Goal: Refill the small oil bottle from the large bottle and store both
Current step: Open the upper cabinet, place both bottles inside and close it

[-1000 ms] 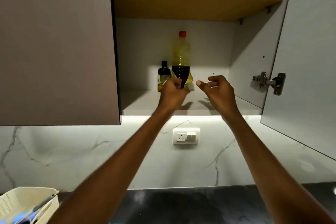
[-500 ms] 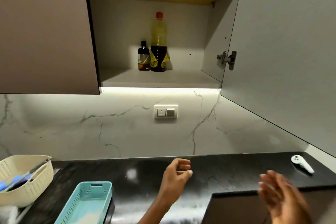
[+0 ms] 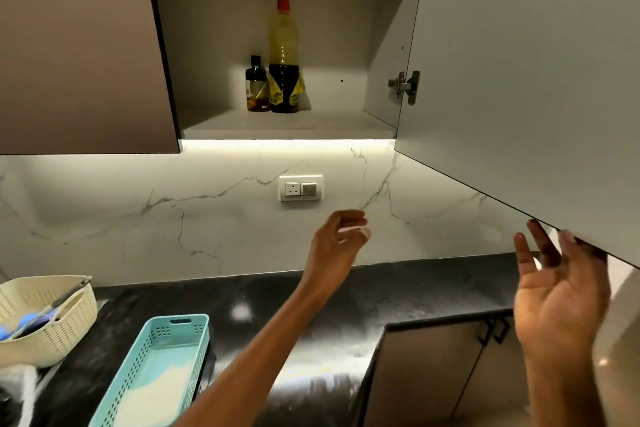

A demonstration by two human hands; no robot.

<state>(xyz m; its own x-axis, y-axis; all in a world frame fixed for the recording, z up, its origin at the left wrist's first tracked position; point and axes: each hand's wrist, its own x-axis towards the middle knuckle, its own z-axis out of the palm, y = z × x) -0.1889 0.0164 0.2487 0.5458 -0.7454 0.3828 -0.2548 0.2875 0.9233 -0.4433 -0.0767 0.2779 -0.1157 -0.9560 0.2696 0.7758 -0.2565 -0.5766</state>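
The large oil bottle (image 3: 283, 55) with a red cap and dark label stands upright on the lower shelf of the open wall cabinet (image 3: 287, 125). The small oil bottle (image 3: 256, 85), black-topped, stands just to its left, touching or nearly so. My left hand (image 3: 337, 243) hangs in front of the marble backsplash, fingers loosely curled, holding nothing. My right hand (image 3: 557, 291) is raised with fingers spread, its fingertips at the bottom edge of the open cabinet door (image 3: 519, 80).
A closed cabinet door (image 3: 79, 45) is at left. A wall socket (image 3: 300, 188) sits on the backsplash. On the black counter (image 3: 346, 305) stand a cream basket (image 3: 45, 319) with utensils and a teal tray (image 3: 156, 367). Lower cabinet doors (image 3: 443, 374) are at bottom right.
Both hands left the bottles on the shelf and dropped down. Now the left hand has risen before the backsplash and the right hand has come up to the open door's lower edge.
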